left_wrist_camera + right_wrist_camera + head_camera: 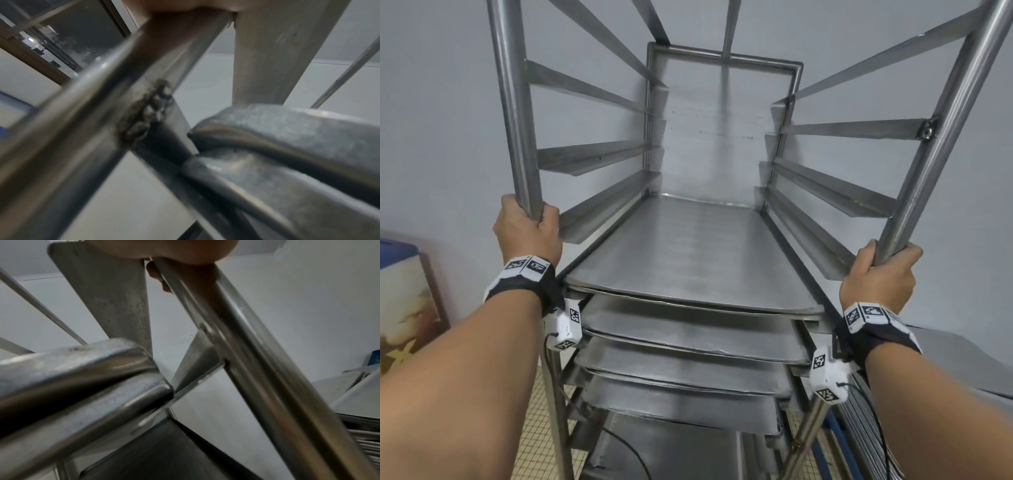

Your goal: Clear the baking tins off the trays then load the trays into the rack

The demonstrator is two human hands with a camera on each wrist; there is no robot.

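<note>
Grey wall, one rack (726,58), four trays (688,253), two hands gripping posts

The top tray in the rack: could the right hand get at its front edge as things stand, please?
Probably yes, once freed. The right hand grips the rack's front right post, right beside the top tray, whose front edge sticks out uncovered, with empty runners above it.

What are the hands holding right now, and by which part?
Both hold the tray rack by its front uprights: left hand wraps the left post, right hand the right post, just above the top loaded tray.
</note>
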